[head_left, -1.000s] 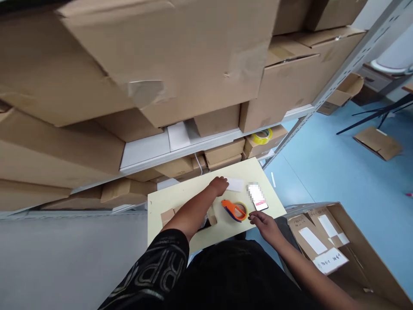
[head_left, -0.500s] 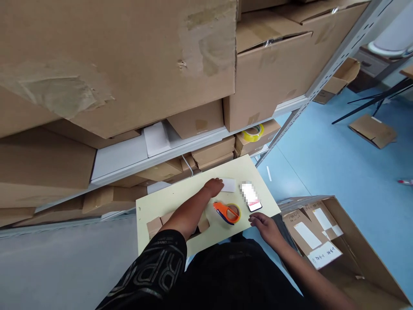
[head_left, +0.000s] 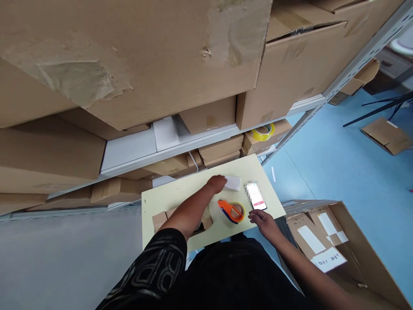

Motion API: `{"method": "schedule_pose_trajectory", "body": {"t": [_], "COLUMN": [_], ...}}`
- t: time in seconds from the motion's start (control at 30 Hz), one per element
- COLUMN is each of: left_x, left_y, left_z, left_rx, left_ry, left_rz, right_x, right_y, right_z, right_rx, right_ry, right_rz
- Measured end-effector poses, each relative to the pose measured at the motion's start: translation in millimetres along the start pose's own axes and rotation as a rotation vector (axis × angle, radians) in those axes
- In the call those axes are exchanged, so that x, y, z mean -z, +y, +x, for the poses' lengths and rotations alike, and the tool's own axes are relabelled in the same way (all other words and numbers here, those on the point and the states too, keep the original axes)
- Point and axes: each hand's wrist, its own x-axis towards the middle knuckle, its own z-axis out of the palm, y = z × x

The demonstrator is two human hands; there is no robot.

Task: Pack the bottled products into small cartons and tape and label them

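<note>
1. Plainly, the left hand (head_left: pixel 217 184) lies over the left end of a flat white item (head_left: pixel 232 183), near the table's (head_left: pixel 271 196) far edge. Its fingers look loosely bent, but their tips are hidden, so a firm grip cannot be told; a loose one could let the item slide.
2. The right hand (head_left: pixel 265 224) is at the near edge, thumb and forefinger close together, the others curled. Whether they pinch anything, or touch the phone (head_left: pixel 259 204) beside them, is unclear. A careless sweep could push the phone over the right edge towards the large carton (head_left: pixel 359 230).
3. The orange tape dispenser (head_left: pixel 228 210) sits between the hands; a cuff or wrist could catch it, and any exposed cutter might nick skin.
4. Low over the brown cardboard (head_left: pixel 158 220) by the near left corner, the left forearm could drag or crush it.
</note>
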Motion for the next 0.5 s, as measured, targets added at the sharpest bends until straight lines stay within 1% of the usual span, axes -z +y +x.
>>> {"method": "schedule_pose_trajectory", "body": {"t": [0.13, 0.27, 0.5], "left_x": [1.8, 1.2, 5.3], "left_y": [-7.6, -12.5, -11.0], "left_z": [-5.9, -10.8, -21.5], "left_rx": [0.002, 0.011, 0.015], "left_ry": [0.009, 0.012, 0.071], "left_rz": [-0.030, -0.054, -0.050], "right_x": [-0.7, -2.8, -6.8], "right_y": [2.2, 4.0, -8.1], "right_z": [7.8, 24.1, 49.4], "right_rx": [-0.014, -0.041, -0.028], "right_ry": [-0.005, -0.011, -0.029], "right_rz": [0.019, 0.034, -0.021]}}
